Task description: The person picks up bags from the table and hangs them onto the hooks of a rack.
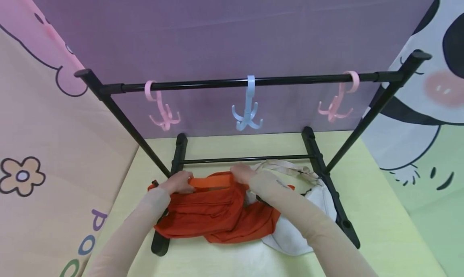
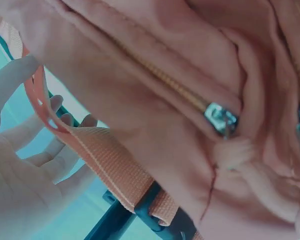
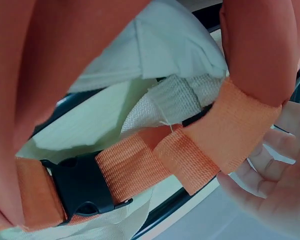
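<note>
An orange-red bag lies at the front of the rack's base, partly over a white bag. My left hand holds the bag's orange strap at its left end; in the left wrist view the thumb of that hand is on the strap and its fingers curl behind it. At the strap's other end is my right hand. The right wrist view has this hand gripping the wide orange webbing, near a black buckle.
A black rack stands over the bags, its feet on a pale table. From its top bar hang a pink hook at left, a blue hook in the middle and another pink hook at right.
</note>
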Action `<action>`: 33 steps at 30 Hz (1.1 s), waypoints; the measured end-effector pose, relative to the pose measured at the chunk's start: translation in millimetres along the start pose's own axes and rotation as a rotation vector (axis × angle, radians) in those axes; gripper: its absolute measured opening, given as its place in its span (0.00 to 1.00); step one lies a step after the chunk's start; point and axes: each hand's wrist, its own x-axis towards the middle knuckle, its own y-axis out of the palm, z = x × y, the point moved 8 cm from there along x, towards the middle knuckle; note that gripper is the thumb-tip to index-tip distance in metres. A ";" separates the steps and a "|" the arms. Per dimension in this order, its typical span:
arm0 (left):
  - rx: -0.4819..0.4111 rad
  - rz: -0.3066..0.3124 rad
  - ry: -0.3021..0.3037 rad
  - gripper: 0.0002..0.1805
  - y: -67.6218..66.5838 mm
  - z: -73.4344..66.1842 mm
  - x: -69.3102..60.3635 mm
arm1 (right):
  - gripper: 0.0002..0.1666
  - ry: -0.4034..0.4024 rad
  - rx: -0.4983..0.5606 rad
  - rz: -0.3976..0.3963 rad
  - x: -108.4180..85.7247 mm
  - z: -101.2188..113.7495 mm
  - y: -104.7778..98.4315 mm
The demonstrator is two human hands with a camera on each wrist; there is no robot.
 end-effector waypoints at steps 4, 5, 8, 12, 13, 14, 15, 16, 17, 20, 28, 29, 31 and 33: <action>-0.008 -0.032 0.032 0.19 0.0 8.6 9.0 | 0.04 0.035 0.033 0.028 8.4 -10.1 8.5; -0.016 -0.060 0.070 0.19 1.5 13.1 12.9 | 0.05 0.019 0.027 -0.005 13.2 -14.0 14.0; -0.032 -0.088 0.127 0.21 3.6 21.0 18.1 | 0.06 -0.004 0.001 -0.052 23.7 -22.5 25.0; -0.080 -0.091 0.100 0.21 -10.8 9.3 3.7 | 0.06 -0.050 -0.039 -0.124 17.8 -16.7 9.8; -0.081 -0.083 0.082 0.21 -16.1 3.7 -1.8 | 0.06 -0.040 -0.043 -0.130 10.4 -11.0 -1.7; -0.078 -0.093 0.088 0.20 -21.6 -1.5 -7.3 | 0.06 -0.019 -0.024 -0.106 0.8 -4.6 -16.1; -0.071 -0.097 0.092 0.20 -26.2 -6.0 -12.2 | 0.05 0.008 0.002 -0.084 -10.3 3.3 -31.5; -0.062 -0.097 0.094 0.19 -29.6 -9.3 -15.6 | 0.05 0.031 0.024 -0.069 -23.6 11.8 -47.9; -0.047 -0.101 0.098 0.20 -32.3 -11.1 -17.8 | 0.06 0.033 0.026 -0.088 -34.1 19.3 -61.4; -0.047 -0.109 0.085 0.24 -38.6 -11.3 -20.8 | 0.07 0.053 0.067 -0.084 -55.2 32.9 -88.0; -0.085 -0.179 0.156 0.27 -51.7 -6.5 -21.5 | 0.08 0.016 0.072 -0.136 -69.4 38.9 -113.0; -0.092 -0.181 0.154 0.26 -53.0 -7.2 -22.9 | 0.08 0.013 0.081 -0.138 -70.0 38.4 -114.0; -0.095 -0.168 0.119 0.23 -57.8 -13.4 -29.5 | 0.08 0.011 0.098 -0.142 -71.3 37.5 -116.3; -0.087 -0.178 0.127 0.21 -60.9 -16.8 -33.4 | 0.09 0.011 0.120 -0.147 -73.5 36.9 -119.0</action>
